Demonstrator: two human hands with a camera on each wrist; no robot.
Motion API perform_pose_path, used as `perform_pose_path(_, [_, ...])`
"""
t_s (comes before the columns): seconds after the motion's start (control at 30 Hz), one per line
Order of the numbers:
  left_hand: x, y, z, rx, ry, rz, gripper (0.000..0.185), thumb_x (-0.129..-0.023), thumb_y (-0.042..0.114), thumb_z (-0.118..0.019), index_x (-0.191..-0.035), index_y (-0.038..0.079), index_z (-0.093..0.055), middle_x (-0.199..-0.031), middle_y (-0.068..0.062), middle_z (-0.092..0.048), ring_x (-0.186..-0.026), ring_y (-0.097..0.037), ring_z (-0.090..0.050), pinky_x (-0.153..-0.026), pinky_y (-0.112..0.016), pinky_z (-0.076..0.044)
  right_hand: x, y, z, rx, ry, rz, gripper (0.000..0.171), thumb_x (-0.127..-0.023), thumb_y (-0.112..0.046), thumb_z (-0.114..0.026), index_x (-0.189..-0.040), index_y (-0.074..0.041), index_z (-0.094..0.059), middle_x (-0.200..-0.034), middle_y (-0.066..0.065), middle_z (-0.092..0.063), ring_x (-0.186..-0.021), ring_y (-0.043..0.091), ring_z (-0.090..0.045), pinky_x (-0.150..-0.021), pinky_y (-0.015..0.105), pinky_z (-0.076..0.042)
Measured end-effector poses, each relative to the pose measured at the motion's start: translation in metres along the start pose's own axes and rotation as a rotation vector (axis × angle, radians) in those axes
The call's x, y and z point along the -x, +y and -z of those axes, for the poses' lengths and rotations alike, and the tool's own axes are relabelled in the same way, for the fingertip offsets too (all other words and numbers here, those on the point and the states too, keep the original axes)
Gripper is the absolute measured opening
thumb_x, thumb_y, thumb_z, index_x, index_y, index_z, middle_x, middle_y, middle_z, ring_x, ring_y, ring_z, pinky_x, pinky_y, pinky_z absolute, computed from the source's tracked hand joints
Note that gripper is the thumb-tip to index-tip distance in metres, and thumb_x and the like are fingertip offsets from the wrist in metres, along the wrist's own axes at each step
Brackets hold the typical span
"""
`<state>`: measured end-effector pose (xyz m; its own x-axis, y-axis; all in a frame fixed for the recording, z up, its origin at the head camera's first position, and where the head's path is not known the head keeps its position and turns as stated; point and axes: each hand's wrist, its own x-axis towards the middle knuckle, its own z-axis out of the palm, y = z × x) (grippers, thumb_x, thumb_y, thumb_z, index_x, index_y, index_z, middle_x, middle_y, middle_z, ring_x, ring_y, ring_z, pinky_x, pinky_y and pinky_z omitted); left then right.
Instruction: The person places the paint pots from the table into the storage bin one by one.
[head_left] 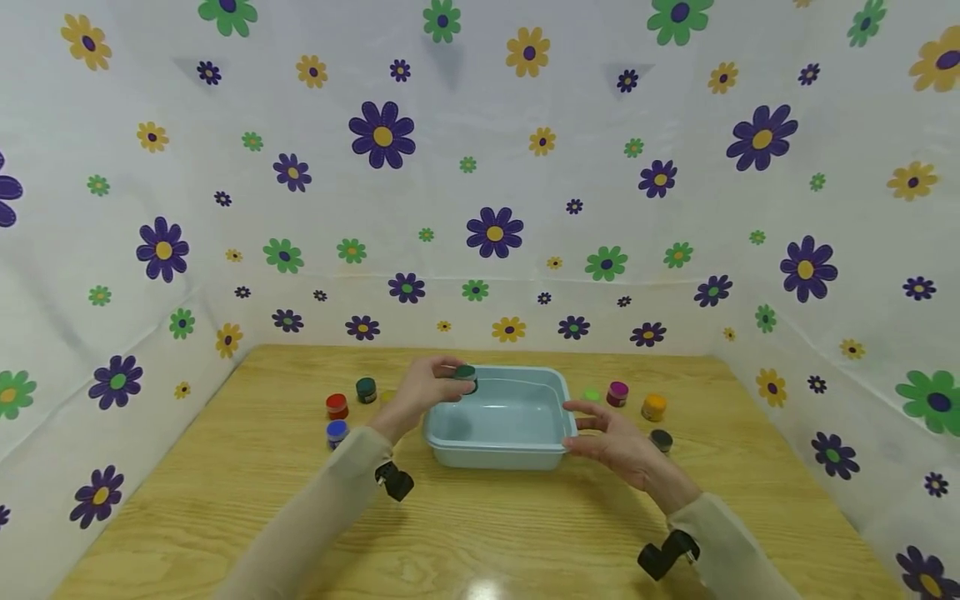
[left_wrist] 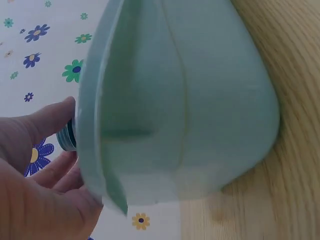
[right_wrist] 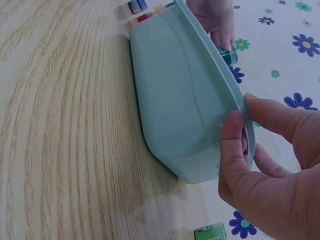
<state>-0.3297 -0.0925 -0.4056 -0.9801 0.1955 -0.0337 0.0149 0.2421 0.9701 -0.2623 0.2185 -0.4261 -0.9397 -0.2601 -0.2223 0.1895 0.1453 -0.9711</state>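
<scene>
A pale blue-green plastic basin (head_left: 498, 458) sits on the wooden table in the middle of the head view. My left hand (head_left: 423, 392) pinches a small jar with a dark green lid (head_left: 466, 377) between thumb and fingers, above the basin's left side near the rim. In the left wrist view the jar (left_wrist: 65, 137) is partly hidden behind the rim. At the basin's other end, my right hand (head_left: 618, 442) grips the right rim; the right wrist view has the thumb and fingers (right_wrist: 232, 145) on either side of it.
Left of the basin stand jars: red (head_left: 337, 407), blue (head_left: 337, 432), dark green (head_left: 366, 390) and a yellow one (head_left: 387, 397) partly behind the left arm. To the right are light green (head_left: 591, 396), magenta (head_left: 617, 393), orange (head_left: 654, 407) and black (head_left: 661, 441) jars. Flowered cloth (head_left: 480, 183) encloses the table.
</scene>
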Motion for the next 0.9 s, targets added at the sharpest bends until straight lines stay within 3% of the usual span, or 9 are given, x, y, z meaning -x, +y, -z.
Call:
perform_pose_path(0.37, [-0.008,-0.002,-0.031,0.023,-0.063,0.010,0.041,-0.086,0.007,-0.075,-0.123,0.002,-0.058,-0.105,-0.018,-0.067,-0.089,-0.030,-0.071,-0.082,-0.041,-0.061,-0.001,-0.001,-0.001,-0.007,-0.001,-0.013,0.071,-0.087,-0.007,-0.073,-0.149,-0.006,-0.038,-0.135,0.025,-0.039,-0.108,0.026,-0.054,-0.091,0.032,-0.057])
perform_pose_path(0.67, [-0.010,0.001,-0.052,-0.020,-0.128,0.022,0.038,-0.087,0.010,-0.073,-0.122,0.005,-0.058,-0.103,-0.015,-0.071,-0.087,-0.032,-0.072,-0.072,-0.043,-0.060,-0.002,-0.004,-0.002,-0.022,-0.029,0.010,0.071,-0.090,-0.006,-0.070,-0.150,-0.003,-0.034,-0.136,0.026,-0.038,-0.108,0.025,-0.054,-0.099,0.041,-0.054])
perform_pose_path(0.9, [-0.017,0.001,-0.067,-0.049,-0.144,0.030,0.041,-0.086,0.010,-0.075,-0.122,0.002,-0.058,-0.103,-0.013,-0.072,-0.076,-0.021,-0.071,-0.060,-0.034,-0.053,-0.001,-0.002,0.000,-0.009,-0.023,0.007,0.069,-0.090,-0.007,-0.070,-0.149,-0.003,-0.035,-0.136,0.027,-0.038,-0.107,0.025,-0.054,-0.098,0.041,-0.055])
